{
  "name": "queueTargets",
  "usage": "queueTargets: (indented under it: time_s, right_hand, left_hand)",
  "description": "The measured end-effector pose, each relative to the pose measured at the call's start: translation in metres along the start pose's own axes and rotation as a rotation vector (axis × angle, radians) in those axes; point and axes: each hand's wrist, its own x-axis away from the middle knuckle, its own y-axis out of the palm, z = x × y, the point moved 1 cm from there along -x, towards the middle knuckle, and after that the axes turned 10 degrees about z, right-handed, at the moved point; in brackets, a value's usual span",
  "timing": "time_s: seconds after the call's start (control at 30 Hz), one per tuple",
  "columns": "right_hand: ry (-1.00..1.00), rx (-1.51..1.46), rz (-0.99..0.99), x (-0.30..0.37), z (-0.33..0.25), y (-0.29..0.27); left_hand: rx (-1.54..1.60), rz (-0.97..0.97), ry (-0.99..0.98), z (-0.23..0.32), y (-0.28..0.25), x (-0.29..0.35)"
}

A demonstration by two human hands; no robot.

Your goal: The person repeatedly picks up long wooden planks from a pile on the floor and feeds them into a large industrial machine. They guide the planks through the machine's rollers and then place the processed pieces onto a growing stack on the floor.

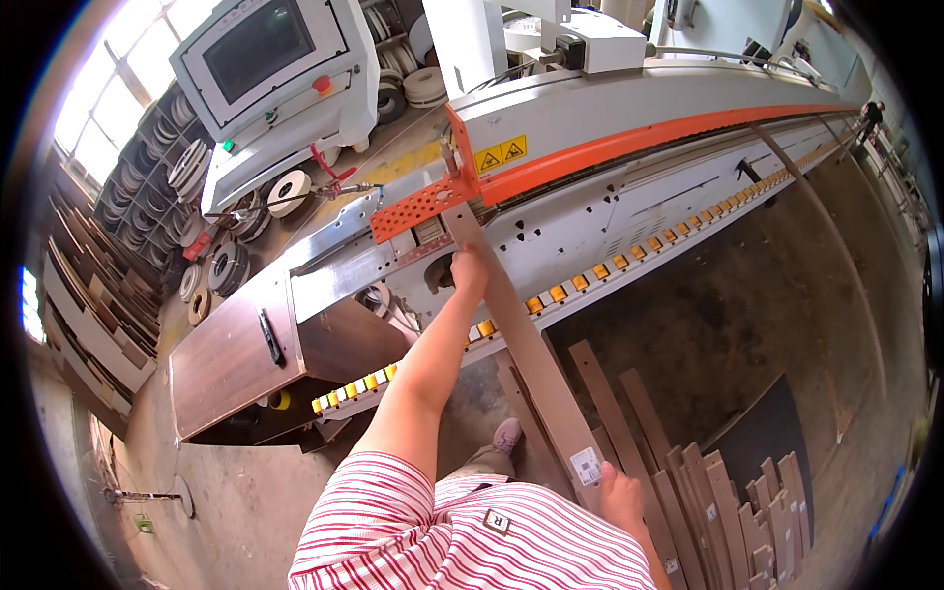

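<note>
A long, narrow brown board [526,339] slants across the middle, its far end under the orange guard at the infeed of a long grey machine [629,113]. My left hand [470,272] is closed around the board close to that end. Lower down, my right hand [619,495] grips the board's near end, beside a white label [586,466]. The board crosses over a row of yellow rollers [559,293] along the machine's front edge. My fingertips under the board are partly hidden.
More brown strips [723,501] stand stacked at my right. A wooden cabinet [231,369] with a black-handled knife [269,337] on top is to the left. The control panel [261,49], banding rolls [231,265] and leaning boards [93,285] lie beyond. Another person [870,118] is far right.
</note>
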Motion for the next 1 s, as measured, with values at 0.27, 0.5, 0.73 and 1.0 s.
queueTargets:
  time_s: [0.27, 0.5, 0.73, 1.0]
  right_hand:
    - [-0.013, 0.005, 0.094, -0.028, 0.020, -0.015]
    - [-0.038, 0.018, 0.283, -0.070, 0.055, -0.044]
    - [-0.399, -0.154, 0.645, -0.020, 0.052, 0.016]
    - [0.508, 0.173, 0.376, -0.032, 0.328, 0.208]
  left_hand:
    - [-0.179, 0.009, 0.304, 0.022, 0.041, 0.009]
    - [-0.286, -0.051, 0.577, 0.028, 0.138, -0.020]
    - [-0.259, -0.698, 0.585, 0.007, 0.078, 0.050]
    - [-0.457, -0.487, 1.002, 0.032, 0.039, 0.108]
